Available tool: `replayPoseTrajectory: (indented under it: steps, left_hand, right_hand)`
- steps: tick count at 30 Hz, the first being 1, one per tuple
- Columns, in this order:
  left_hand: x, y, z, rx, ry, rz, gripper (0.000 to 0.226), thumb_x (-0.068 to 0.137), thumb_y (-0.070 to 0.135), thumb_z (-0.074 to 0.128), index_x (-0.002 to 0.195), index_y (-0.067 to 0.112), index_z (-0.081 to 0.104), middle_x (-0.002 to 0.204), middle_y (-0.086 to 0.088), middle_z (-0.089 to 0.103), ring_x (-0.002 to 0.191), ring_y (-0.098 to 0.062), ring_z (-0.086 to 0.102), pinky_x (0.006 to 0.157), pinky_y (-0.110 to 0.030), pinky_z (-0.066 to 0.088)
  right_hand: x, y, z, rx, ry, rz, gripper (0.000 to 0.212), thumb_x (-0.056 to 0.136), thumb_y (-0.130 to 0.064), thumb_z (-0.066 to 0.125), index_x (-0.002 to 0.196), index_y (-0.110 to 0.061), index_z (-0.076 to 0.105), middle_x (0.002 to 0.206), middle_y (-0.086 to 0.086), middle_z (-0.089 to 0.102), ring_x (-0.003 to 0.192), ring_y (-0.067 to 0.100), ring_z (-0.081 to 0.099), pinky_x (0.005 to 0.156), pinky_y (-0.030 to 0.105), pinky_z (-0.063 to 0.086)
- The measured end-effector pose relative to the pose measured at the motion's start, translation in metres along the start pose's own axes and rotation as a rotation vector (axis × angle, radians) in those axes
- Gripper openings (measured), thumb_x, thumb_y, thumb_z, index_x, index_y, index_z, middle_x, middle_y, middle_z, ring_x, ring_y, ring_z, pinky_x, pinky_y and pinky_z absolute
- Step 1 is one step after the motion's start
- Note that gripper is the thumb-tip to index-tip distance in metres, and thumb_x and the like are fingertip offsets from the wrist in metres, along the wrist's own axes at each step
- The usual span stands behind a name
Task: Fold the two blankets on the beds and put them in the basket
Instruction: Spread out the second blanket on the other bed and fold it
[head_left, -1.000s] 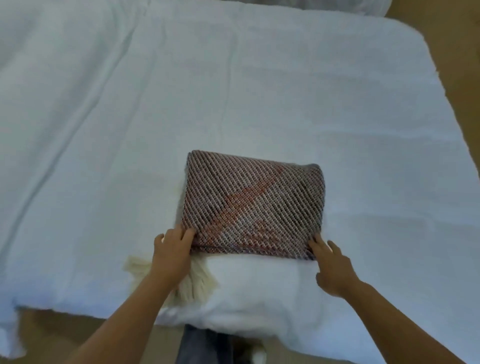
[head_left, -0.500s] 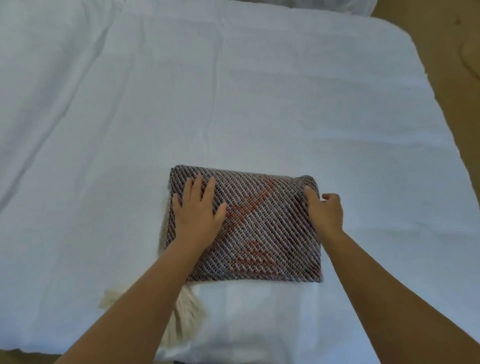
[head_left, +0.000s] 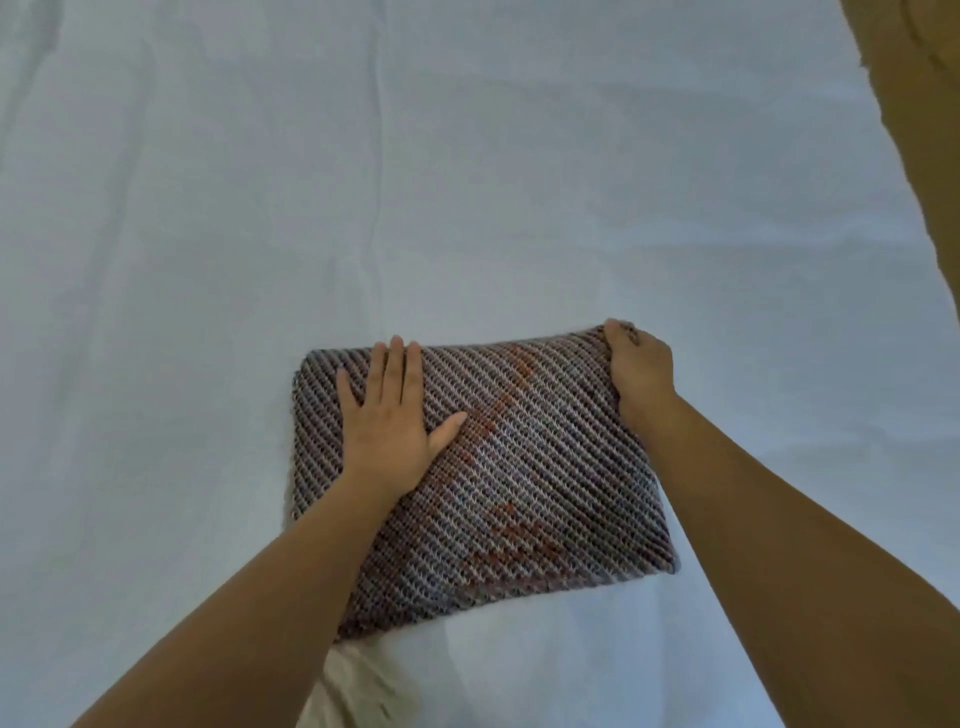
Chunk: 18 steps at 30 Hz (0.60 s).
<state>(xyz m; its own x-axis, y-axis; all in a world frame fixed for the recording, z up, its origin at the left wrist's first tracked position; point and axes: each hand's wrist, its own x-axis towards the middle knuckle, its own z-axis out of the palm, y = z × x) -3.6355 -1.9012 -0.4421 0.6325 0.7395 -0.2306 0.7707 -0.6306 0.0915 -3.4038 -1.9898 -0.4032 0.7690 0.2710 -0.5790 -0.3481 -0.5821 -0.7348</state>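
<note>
A folded knitted blanket (head_left: 530, 467), striped grey and dark with orange patches, lies as a thick rectangle on the white bed (head_left: 467, 182). My left hand (head_left: 395, 415) lies flat on its left half, fingers straight and pressing down. My right hand (head_left: 639, 369) grips the blanket's far right corner, fingers curled over the edge. A cream fringe (head_left: 353, 691) sticks out below the blanket's near edge, partly hidden by my left forearm. No basket and no second blanket are in view.
The white sheet spreads far to the left and beyond the blanket, with faint creases. The bed's right edge runs diagonally at the upper right, with tan floor (head_left: 924, 130) past it.
Both hands moved from the blanket's near edge onto it: the left hand now presses flat on top, the right hand has gone to the far right corner and gripped it. The camera has come closer.
</note>
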Motion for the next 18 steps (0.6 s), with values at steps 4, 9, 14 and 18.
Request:
replayPoseTrajectory:
  steps: [4, 9, 14, 18]
  left_hand:
    - [0.000, -0.021, 0.018, -0.005, -0.023, -0.036, 0.094, 0.071, 0.080, 0.000, 0.137, 0.019, -0.026, 0.157, -0.007, -0.011, 0.143, -0.020, -0.012, 0.111, -0.048, -0.012]
    - [-0.001, -0.006, 0.006, -0.040, 0.031, -0.038, 0.092, 0.081, 0.072, 0.013, 0.142, 0.011, -0.019, 0.154, -0.009, -0.017, 0.141, -0.024, -0.018, 0.106, -0.052, -0.016]
    - [-0.036, 0.017, 0.022, -0.021, 0.063, 0.062, 0.073, 0.084, 0.057, 0.001, 0.143, 0.015, -0.013, 0.150, -0.004, -0.018, 0.136, -0.020, -0.026, 0.108, -0.049, -0.017]
    - [-0.059, -0.029, 0.043, 0.008, 0.016, -0.058, 0.084, 0.077, 0.074, 0.002, 0.140, 0.021, -0.018, 0.149, -0.002, -0.018, 0.139, -0.016, -0.017, 0.109, -0.043, -0.019]
  right_hand:
    - [0.012, 0.021, 0.016, -0.262, 0.193, -0.154, 0.035, 0.097, -0.035, 0.042, 0.104, -0.004, 0.055, 0.108, 0.013, 0.057, 0.098, 0.023, 0.053, 0.090, 0.035, 0.043]
    - [-0.021, 0.028, 0.033, -0.789, 0.228, -0.686, 0.056, 0.096, -0.039, 0.038, 0.140, -0.005, 0.031, 0.149, 0.017, 0.027, 0.138, 0.033, 0.022, 0.113, 0.043, 0.013]
    - [-0.080, 0.085, 0.075, -1.205, -0.179, -1.039, 0.058, 0.097, -0.041, 0.021, 0.148, -0.016, 0.012, 0.157, 0.007, 0.009, 0.145, 0.024, 0.003, 0.111, 0.044, -0.016]
    - [-0.044, 0.109, 0.030, -1.276, -0.114, -0.927, 0.062, 0.092, -0.056, 0.018, 0.145, -0.034, -0.005, 0.154, -0.001, -0.008, 0.145, 0.022, -0.004, 0.109, 0.042, -0.021]
